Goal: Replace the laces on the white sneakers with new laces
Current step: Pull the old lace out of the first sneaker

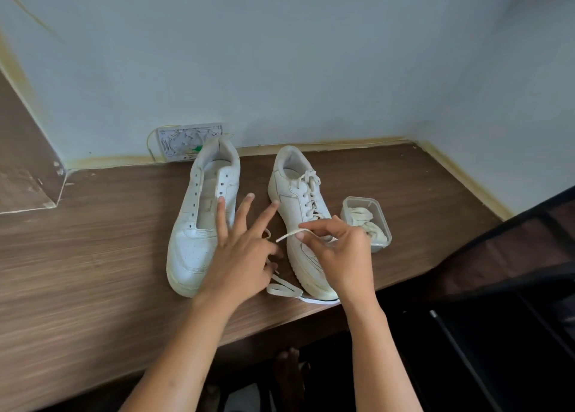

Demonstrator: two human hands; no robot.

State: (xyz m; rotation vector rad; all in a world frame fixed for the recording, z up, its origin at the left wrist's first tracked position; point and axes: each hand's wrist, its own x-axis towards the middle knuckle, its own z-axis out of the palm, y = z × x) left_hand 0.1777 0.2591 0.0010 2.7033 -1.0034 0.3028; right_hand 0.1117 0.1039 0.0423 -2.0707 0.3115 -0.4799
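Observation:
Two white sneakers stand on the wooden table (pixel 93 256), toes toward me. The left sneaker (pixel 199 222) has bare eyelets and no lace. The right sneaker (pixel 298 200) is laced with a cream lace. A loose white lace (pixel 284 288) lies between the shoes near the table's front edge. My right hand (pixel 337 250) pinches one end of that lace above the right sneaker's toe. My left hand (pixel 241 250) hovers between the shoes with its fingers spread; whether its thumb touches the lace is hidden.
A small clear plastic tub (pixel 378 208) holding bundled cream laces stands right of the right sneaker. A wall socket plate (pixel 183 141) sits behind the left sneaker against the pale wall. A dark frame (pixel 510 274) stands off the table's right end. The table edge runs close beneath my wrists.

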